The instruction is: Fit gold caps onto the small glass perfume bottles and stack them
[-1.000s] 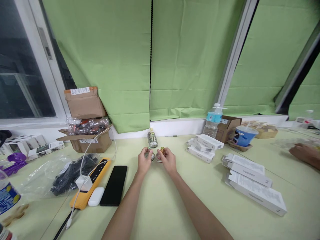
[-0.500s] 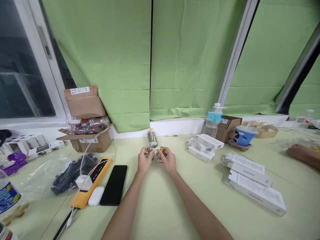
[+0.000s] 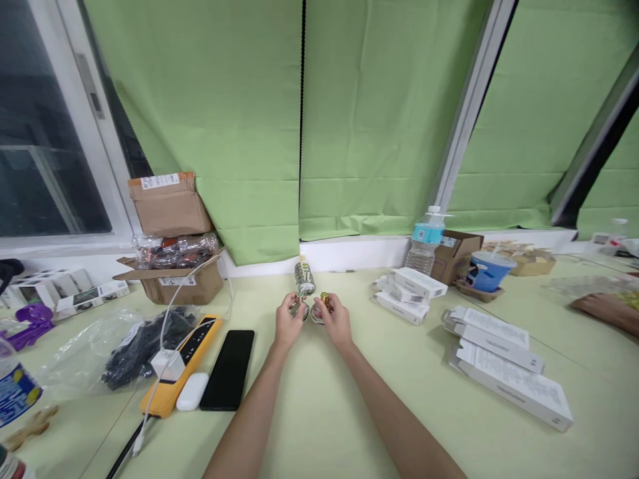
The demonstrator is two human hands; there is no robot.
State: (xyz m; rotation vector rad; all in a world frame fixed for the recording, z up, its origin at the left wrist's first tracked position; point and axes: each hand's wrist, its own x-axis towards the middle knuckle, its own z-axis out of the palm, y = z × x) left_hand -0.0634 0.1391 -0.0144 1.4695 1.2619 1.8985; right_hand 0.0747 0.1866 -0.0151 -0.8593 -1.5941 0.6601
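Note:
Over the middle of the table, my left hand [image 3: 288,319] is closed, thumb and fingers pinching a small shiny silvery piece [image 3: 300,307]. Close beside it on the right, my right hand [image 3: 337,320] grips a small gold-coloured cylinder [image 3: 324,298]. Something round and shiny shows just under those right fingertips; its kind is too small to make out. A narrow gap separates the two hands. Directly beyond them lies a clear-wrapped, dark and silvery roll-shaped pack [image 3: 304,278] with a yellow end.
On my left are a black phone [image 3: 227,370], a white earbud case [image 3: 192,391], an orange power strip [image 3: 184,362] and an open carton [image 3: 182,283]. White boxes [image 3: 509,379], a water bottle [image 3: 424,243] and a blue cup [image 3: 488,271] stand right. Another person's hand [image 3: 604,311] is far right.
My hands stay almost still, with only slight finger shifts around the small pieces. At the far right, the other person's hand has moved slightly down and turned.

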